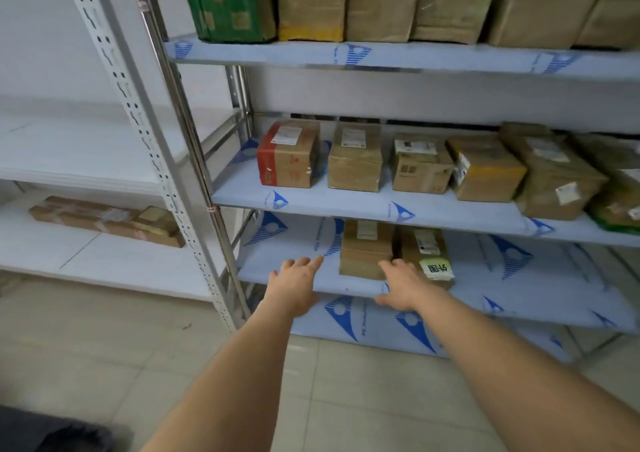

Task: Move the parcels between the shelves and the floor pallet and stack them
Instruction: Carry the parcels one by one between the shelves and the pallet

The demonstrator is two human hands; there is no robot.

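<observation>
both hands (349, 287) (empty), parcel (366, 249) between, beyond grip

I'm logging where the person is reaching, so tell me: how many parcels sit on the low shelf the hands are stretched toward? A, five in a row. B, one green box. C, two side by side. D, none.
C: two brown parcels stand side by side on the low shelf, just ahead of the open left hand and right hand, neither of which grips anything.
</observation>
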